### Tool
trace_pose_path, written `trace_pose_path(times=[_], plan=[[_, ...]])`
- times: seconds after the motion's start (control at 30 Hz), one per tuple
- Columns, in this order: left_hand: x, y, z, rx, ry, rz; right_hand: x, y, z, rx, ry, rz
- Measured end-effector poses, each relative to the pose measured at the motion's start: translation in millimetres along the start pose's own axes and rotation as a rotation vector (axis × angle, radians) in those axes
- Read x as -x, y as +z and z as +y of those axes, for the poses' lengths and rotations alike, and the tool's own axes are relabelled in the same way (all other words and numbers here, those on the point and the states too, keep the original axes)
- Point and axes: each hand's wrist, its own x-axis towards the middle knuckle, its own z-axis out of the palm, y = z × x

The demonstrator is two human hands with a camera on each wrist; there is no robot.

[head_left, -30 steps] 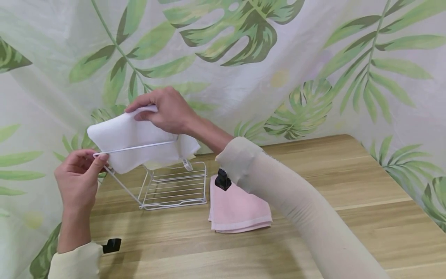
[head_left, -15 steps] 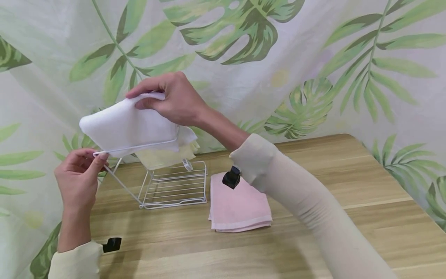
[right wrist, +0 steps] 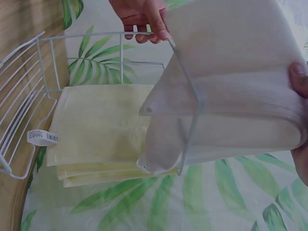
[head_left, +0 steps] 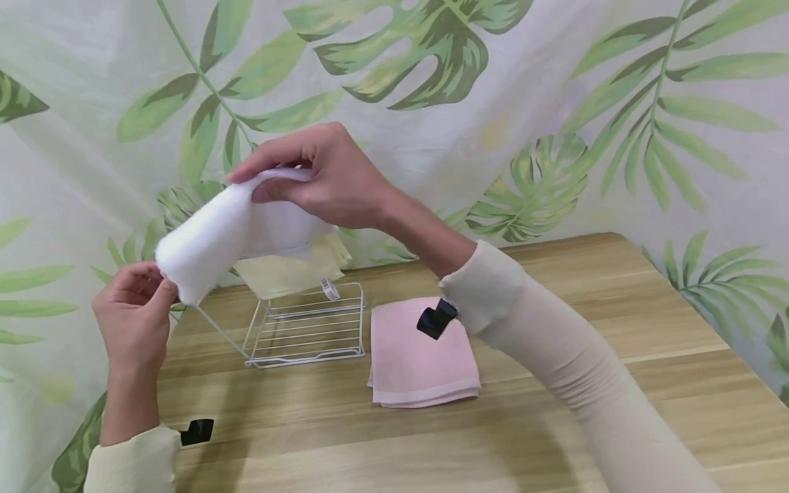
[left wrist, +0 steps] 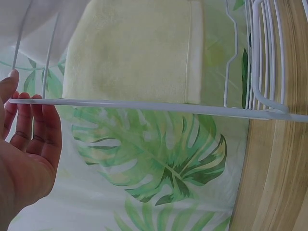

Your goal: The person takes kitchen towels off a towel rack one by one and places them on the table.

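Left hand grips white wire rack | yellow cloth — seen through it | white cloth — upper left

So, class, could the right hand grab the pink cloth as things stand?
Probably not: the right hand grips the white cloth, though nothing appears to lie on the pink cloth.

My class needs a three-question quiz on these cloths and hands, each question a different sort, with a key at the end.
1. Multiple choice: which colour of cloth lies folded directly on the table?
A) White
B) Pink
C) Yellow

2. True or false: the right hand grips the white cloth.

3. Fill the blank: the left hand holds a corner of the ____.

Key:
1. B, the pink cloth
2. True
3. wire rack
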Motion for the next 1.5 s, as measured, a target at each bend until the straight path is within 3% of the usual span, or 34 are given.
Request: trace_pose_path(times=[0.37, 0.63, 0.8, 1.17, 1.27, 1.5], plan=[[-0.1, -3.3, -1.0, -0.050, 0.018, -0.022, 32.1, -12.4, 7.4, 0.042, -0.136, -0.098], [-0.4, -1.9, -1.2, -0.034, 0.005, -0.009, 55.5, -28.0, 19.0, 0.027, -0.218, -0.133], [-1.1, -1.7, -2.0, -0.011, 0.006, -0.011, 71.4, -36.1, 21.1, -0.020, -0.201, -0.180], [-1.2, -3.3, -2.6, -0.025, -0.001, 0.004, 96.9, -49.3, 26.7, 0.048, -0.134, -0.216], [-1.3, -3.2, -2.8, -0.025, -0.001, 0.005, 103.7, -55.1, 29.7, 0.104, -0.078, -0.234], [-1.8, -1.7, -3.7, -0.002, -0.006, 0.002, 126.9, -73.6, 30.6, 0.147, 0.145, -0.293]])
